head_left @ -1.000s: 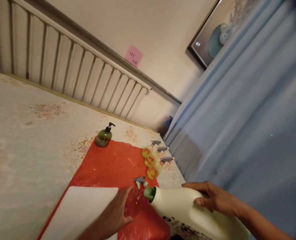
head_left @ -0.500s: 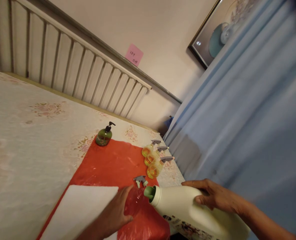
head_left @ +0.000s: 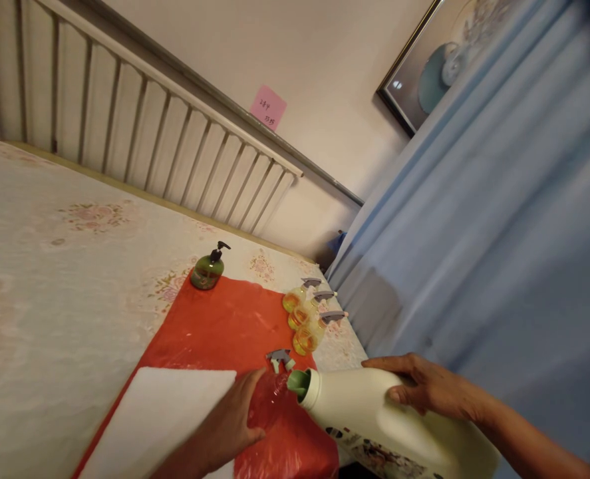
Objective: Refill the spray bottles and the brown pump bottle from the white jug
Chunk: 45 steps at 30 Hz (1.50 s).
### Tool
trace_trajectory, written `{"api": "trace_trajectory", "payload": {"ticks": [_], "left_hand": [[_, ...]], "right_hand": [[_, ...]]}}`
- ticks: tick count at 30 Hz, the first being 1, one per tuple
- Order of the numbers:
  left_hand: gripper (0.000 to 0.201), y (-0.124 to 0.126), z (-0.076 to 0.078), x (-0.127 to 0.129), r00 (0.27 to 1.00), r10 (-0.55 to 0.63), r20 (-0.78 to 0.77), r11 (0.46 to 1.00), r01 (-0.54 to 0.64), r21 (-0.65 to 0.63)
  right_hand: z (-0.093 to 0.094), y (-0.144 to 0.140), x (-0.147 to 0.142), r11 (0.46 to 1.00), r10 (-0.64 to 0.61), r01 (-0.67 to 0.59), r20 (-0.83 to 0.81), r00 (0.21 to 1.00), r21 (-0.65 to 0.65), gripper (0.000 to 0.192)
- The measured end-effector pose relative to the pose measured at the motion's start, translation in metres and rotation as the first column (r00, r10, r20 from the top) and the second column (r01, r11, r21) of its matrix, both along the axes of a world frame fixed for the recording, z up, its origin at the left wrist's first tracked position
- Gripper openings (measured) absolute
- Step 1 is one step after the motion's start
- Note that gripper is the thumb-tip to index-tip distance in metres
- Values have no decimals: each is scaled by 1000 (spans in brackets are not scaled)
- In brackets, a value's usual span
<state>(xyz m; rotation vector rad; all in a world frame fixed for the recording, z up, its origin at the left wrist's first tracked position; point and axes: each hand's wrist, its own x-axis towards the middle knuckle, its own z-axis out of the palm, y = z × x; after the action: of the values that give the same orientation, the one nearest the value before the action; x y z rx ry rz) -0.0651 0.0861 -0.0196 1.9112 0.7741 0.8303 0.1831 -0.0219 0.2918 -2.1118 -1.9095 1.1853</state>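
Head view: right hand (head_left: 427,389) still tilts white jug (head_left: 374,416), barely shifted.

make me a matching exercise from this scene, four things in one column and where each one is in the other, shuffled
Things:
1. large white plastic jug with green spout
2. dark green pump bottle
3. pink sticky note
4. white rectangular cloth

Places:
A. stuck on the wall above the radiator
B. far corner of the red plastic sheet
C. tilted under the right hand
D. flat on the red sheet's near part, beside the left hand

Pairs: 1-C, 2-B, 3-A, 4-D
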Motion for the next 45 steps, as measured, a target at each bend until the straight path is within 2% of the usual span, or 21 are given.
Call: {"api": "trace_trajectory", "payload": {"ticks": [13,22,36,45], "left_hand": [[90,-1,-2,1,1000,0,16,1000,0,8],[89,-2,2,-1,1000,1,21,1000,-1,1],[91,0,-6,1,1000,1,9,1000,-2,21],[91,-1,-1,1,1000,-7,-14,1000,7,3]], "right_hand": [[1,1,0,1000,-16,16,27,999,5,67],[-1,3,4,1000,-15,15,-7,1000,-5,66],[1,5,3,1000,-5,5,8,1000,-14,65],[1,6,4,1000,-4,4,20,1000,-20,68]]}}
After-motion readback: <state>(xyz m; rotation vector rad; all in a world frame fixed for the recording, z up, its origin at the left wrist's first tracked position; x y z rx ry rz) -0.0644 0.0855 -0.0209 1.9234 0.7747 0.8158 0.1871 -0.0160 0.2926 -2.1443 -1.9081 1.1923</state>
